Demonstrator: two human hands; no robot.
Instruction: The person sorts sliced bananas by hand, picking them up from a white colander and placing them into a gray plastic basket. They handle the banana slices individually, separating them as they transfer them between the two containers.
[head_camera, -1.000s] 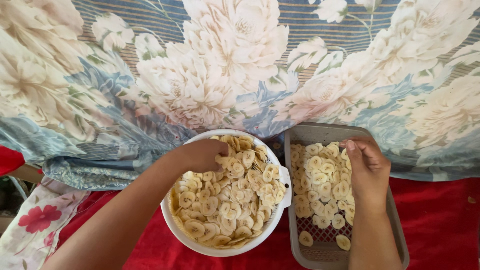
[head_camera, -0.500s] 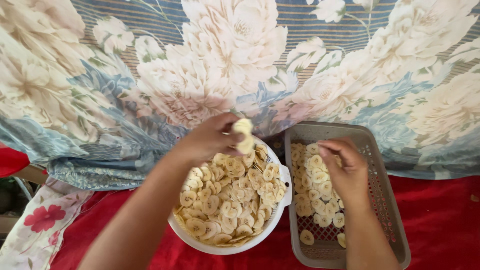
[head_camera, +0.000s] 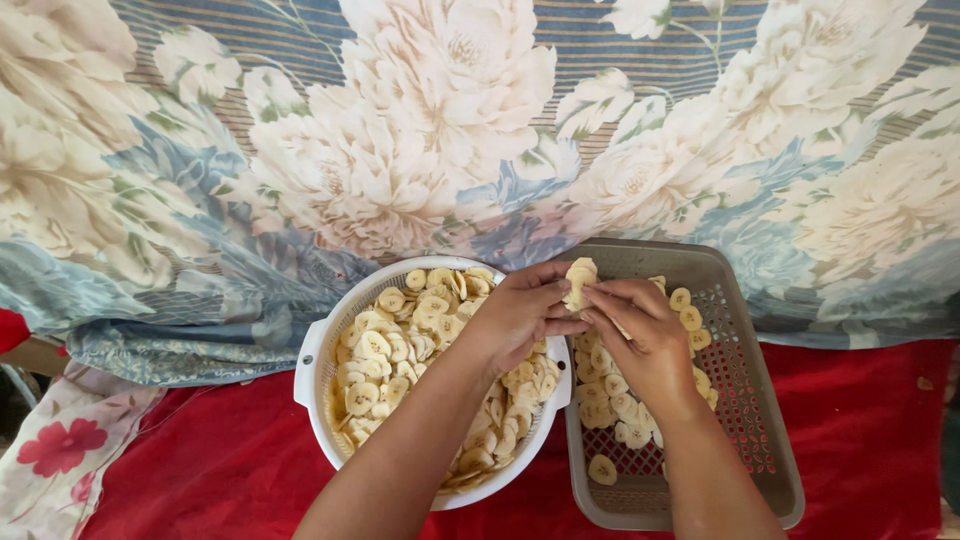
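A white colander (head_camera: 318, 365) of banana slices (head_camera: 400, 345) is sitting on the red cloth (head_camera: 210, 470). Over its right rim, the left hand (head_camera: 520, 315) and right hand (head_camera: 640, 335) are meeting, fingers (head_camera: 555, 290) pinching a small stack of slices (head_camera: 579, 283). A grey tray (head_camera: 750, 400) is lying just beside, holding more slices.

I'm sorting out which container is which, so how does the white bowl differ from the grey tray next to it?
The white bowl is round and heaped almost full with pale banana slices; the grey tray is rectangular, with slices covering only its left part, leaving bare mesh on the right. The bowl lies under the left hand, the tray under the right hand. Both are perforated plastic on a red cloth.
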